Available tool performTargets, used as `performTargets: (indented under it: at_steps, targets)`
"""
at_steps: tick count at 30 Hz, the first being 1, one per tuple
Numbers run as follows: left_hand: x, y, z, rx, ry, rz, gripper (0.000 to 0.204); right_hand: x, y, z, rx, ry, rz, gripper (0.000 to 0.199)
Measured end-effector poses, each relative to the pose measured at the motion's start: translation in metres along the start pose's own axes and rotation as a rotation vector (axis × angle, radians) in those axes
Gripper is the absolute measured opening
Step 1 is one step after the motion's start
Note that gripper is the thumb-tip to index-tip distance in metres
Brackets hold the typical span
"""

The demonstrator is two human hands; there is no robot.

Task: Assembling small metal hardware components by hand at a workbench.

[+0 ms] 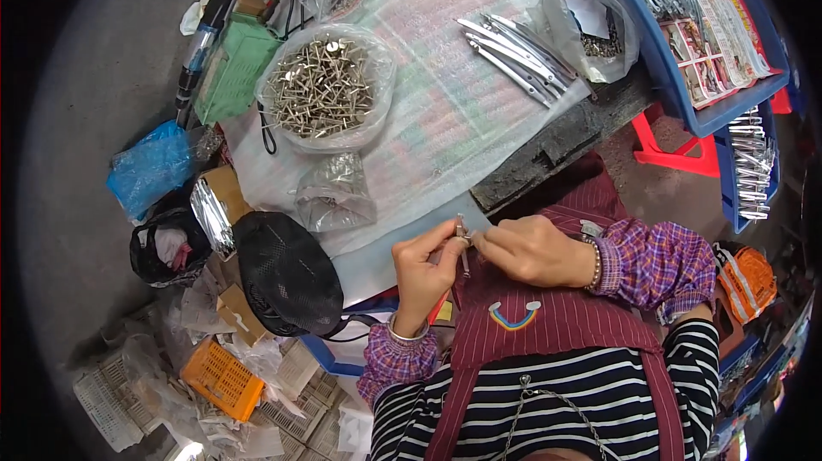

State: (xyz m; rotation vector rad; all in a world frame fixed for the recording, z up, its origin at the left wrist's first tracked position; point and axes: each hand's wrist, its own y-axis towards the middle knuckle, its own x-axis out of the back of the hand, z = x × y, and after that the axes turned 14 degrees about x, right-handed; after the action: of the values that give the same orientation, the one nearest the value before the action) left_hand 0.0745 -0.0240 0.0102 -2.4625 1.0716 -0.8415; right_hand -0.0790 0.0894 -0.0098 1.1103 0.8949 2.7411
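In front of my apron, close to the table's near edge, my left hand point(424, 268) pinches a small silver metal piece point(461, 223) between thumb and fingers. A thin shank shows below the thumb, but the exact kind of part is too small to tell. My right hand point(535, 249) is closed, its fingertips pressed together against the same piece from the right. Whether those fingers hold a second small part is hidden. Ahead and to the left stands a clear plastic-lined tub of metal screws point(325, 89). Nearer lies a clear bag of small parts point(336, 191).
Long silver metal bars point(518, 59) lie at the table's right edge, beside a bag of small fittings point(599, 33). A blue crate point(702, 123) stands at right. A black mesh cap point(289, 273), power screwdriver point(199, 54), green box point(240, 67) and orange basket point(223, 378) are at left.
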Motion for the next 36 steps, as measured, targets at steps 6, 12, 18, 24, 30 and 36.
performTargets:
  at_steps: [6,12,18,24,30,36]
  targets:
    - [-0.009,0.002,0.002,-0.072,0.149,-0.072,0.021,-0.002,-0.002,-0.012,-0.078,0.178,-0.02,0.011]
    - [-0.004,0.008,0.004,0.01,0.002,0.032,0.018,0.004,0.005,-0.008,-0.119,0.174,0.068,0.01]
    - [-0.006,0.005,-0.003,-0.061,0.022,-0.038,0.019,0.011,0.007,-0.013,-0.393,0.528,-0.149,0.012]
    - [-0.023,0.0,0.01,0.099,-0.586,0.161,0.02,0.022,0.001,-0.012,-0.481,0.606,-0.187,0.012]
    - [-0.033,-0.02,0.0,0.041,-0.333,-0.003,0.016,0.023,-0.006,-0.005,-0.48,0.664,-0.187,0.012]
    - [-0.032,-0.018,-0.003,-0.35,0.018,-0.15,0.012,0.024,-0.012,0.008,-0.257,0.363,-0.106,0.021]
